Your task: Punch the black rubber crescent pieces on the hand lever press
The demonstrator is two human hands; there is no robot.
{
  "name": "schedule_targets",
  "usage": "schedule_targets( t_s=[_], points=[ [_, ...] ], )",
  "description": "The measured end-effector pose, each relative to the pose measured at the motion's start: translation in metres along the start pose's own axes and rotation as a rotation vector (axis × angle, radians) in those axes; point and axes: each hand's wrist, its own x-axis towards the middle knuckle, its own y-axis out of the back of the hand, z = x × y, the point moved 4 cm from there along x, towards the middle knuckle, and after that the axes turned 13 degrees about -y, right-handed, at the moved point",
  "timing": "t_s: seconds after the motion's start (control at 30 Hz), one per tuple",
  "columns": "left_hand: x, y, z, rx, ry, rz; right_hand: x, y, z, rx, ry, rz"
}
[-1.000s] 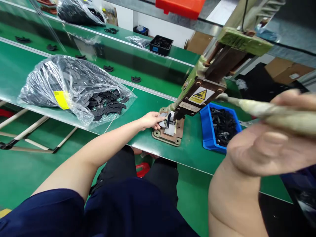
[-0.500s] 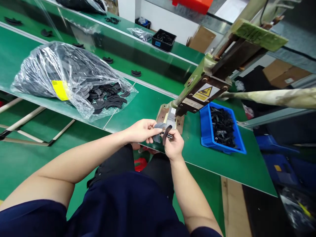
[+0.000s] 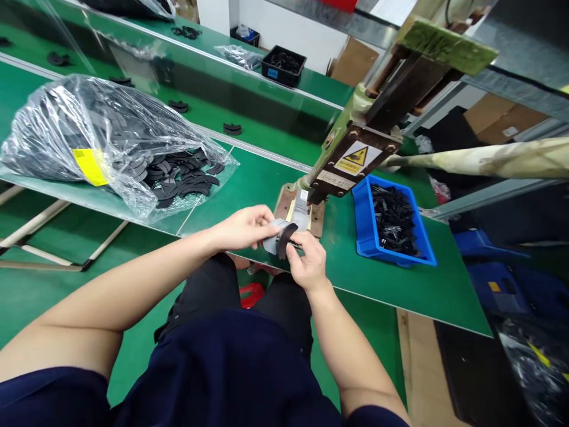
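Observation:
My left hand [image 3: 251,227] pinches a grey curved piece [image 3: 270,243] between thumb and fingers. Right beside it, my right hand [image 3: 306,256] grips a black curved piece [image 3: 287,239], which overlaps the grey one. Both hands are in front of the base of a green hand press [image 3: 338,139], near the bench's front edge. A light metal fixture [image 3: 301,214] sits on the press base just beyond the fingers. To the left lies a clear plastic bag [image 3: 102,130] with many black curved parts [image 3: 182,175] at its open mouth.
A blue bin [image 3: 367,234] of small black parts stands right of the press. The press's long handle [image 3: 489,159] reaches out to the right. Behind are a conveyor with spaced curved parts [image 3: 232,128] and a black bin [image 3: 284,65].
Both hands have shifted slightly left in view, and the fingers have changed their hold. The black curved piece now lies across the grey one. The whole view has also shifted a little.

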Motion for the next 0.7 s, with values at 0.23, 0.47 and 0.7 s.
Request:
schedule_targets(
  t_s=[0.23,0.47,0.7],
  points=[
    [-0.007,-0.012,0.027,0.439,-0.361,-0.001,-0.002,-0.004,-0.004,-0.112,0.095,-0.033],
    [0.001,-0.021,0.004,0.337,-0.197,-0.034,-0.008,-0.006,-0.004,-0.163,0.127,0.001],
    [-0.01,-0.038,0.03,0.61,-0.338,0.001,-0.008,-0.009,0.002,-0.171,0.102,0.029]
  ],
)
